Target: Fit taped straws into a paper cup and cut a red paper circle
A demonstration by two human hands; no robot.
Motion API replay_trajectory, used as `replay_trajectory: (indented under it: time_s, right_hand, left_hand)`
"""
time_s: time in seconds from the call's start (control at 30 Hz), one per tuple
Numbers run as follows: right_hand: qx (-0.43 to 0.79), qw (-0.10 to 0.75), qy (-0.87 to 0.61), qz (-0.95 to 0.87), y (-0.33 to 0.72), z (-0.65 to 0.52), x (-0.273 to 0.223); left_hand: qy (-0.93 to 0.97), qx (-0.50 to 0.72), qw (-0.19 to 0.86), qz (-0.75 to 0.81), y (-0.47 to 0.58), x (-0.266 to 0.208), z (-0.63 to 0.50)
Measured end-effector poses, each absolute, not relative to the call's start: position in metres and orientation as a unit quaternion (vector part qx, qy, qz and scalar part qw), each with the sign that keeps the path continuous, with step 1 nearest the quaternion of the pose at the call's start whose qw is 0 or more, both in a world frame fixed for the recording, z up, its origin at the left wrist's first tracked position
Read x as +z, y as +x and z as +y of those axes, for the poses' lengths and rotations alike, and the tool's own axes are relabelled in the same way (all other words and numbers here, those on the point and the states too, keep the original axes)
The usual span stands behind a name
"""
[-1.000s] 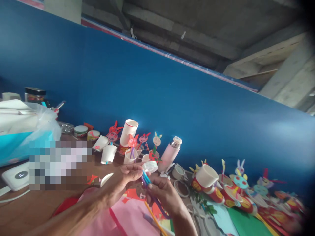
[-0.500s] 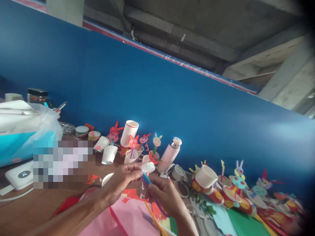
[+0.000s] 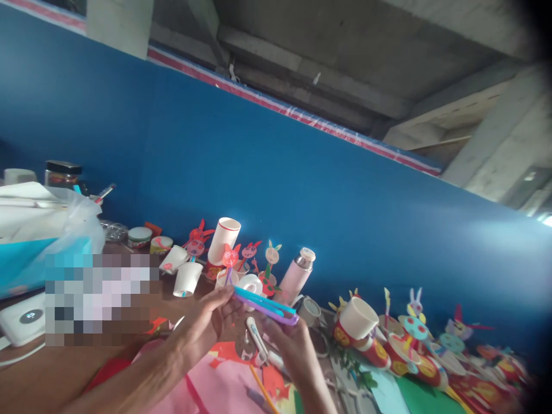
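Observation:
Blue and purple drinking straws lie side by side between my two hands, sloping slightly down to the right. My left hand pinches their left end between thumb and fingers. Around their right end close the fingers of my right hand. A white tape roll shows just behind the straws, near my left fingertips; whether a finger supports it is hidden. Below the hands are a white narrow tool, its kind unclear, and pink paper with orange-red scraps.
Behind the hands stand white paper cups, paper rabbit faces on straws and a pink thermos. More decorated cups crowd the right. At left are a plastic bag and a white power bank. A blue partition rises behind.
The straws have swung from a steep slant to nearly level, and both colours now show along their length. The tape roll's round opening has turned into view. The head view has shifted slightly.

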State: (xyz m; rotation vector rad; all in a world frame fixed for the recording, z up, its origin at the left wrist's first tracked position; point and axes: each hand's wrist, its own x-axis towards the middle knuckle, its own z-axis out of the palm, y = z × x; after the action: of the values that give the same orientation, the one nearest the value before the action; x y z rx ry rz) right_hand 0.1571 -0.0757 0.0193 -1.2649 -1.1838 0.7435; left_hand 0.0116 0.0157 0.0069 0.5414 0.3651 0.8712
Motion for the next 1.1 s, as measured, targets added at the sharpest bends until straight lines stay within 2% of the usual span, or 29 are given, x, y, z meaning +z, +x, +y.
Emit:
replay_trajectory:
  time_s: [0.17, 0.33, 0.6, 0.87, 1.1]
  right_hand:
    - [0.270, 0.645, -0.511, -0.501, 0.129, -0.068, 0.005]
    - [0.277, 0.690, -0.521, -0.418, 0.142, -0.064, 0.001]
    - [0.259, 0.631, -0.539, -0.493, 0.150, -0.070, 0.016]
    - [0.293, 0.636, -0.519, -0.491, 0.139, -0.075, 0.027]
    - [0.335, 0.631, -0.503, -0.486, 0.137, -0.080, 0.036]
  left_hand:
    - [0.293, 0.362, 0.878, 0.115, 0.018, -0.008, 0.014]
    - [0.340, 0.317, 0.872, 0.150, 0.023, -0.018, 0.007]
    - [0.383, 0.283, 0.866, 0.151, 0.031, -0.026, 0.006]
    - [0.564, 0.325, 0.744, 0.147, 0.037, -0.041, 0.007]
    - [0.536, 0.341, 0.749, 0.191, 0.033, -0.029, -0.003]
